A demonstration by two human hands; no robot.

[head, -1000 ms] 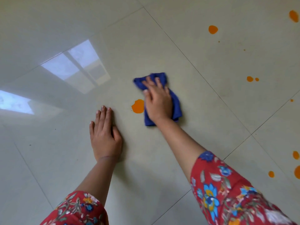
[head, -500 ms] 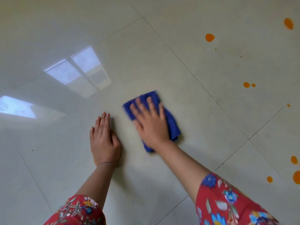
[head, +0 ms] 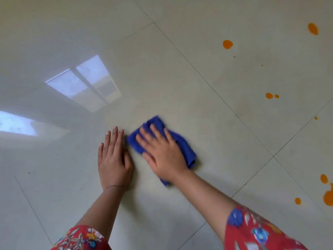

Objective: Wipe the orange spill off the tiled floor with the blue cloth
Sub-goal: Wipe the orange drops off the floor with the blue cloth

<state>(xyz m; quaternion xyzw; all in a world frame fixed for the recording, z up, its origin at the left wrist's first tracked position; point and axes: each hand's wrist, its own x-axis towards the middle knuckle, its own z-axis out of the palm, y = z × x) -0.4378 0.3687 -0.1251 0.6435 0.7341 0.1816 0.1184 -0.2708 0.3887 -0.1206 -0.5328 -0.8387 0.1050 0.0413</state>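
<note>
1. Floor (head: 171, 78) of large pale glossy tiles fills the view, with thin dark grout lines crossing it diagonally and a bright window reflection (head: 84, 83) on its left part.
2. Red floral sleeves (head: 257, 231) cover both arms at the near edge of the floor.
3. Right hand (head: 162, 152) lies palm down with fingers spread flat on the blue cloth, pressing it to the tile; its grip is released, not curled around the fabric.
4. Left hand (head: 112, 159) rests flat on bare tile just beside the cloth's left edge, fingers together and extended, grasping nothing.
5. Blue cloth (head: 185, 147) sits near the middle of the floor, a deep royal blue, crumpled and folded into a rough oblong running from far left to near right; its edges look slightly blurred, and much of it is hidden under the right hand.
6. Orange spill (head: 227, 44) shows as separate round blobs scattered toward the floor's right edge and far right corner, well apart from the cloth; the biggest patch (head: 328, 197) is cut off by the right edge.
7. Tiny orange specks (head: 234, 56) dot the tile between the blobs.
</note>
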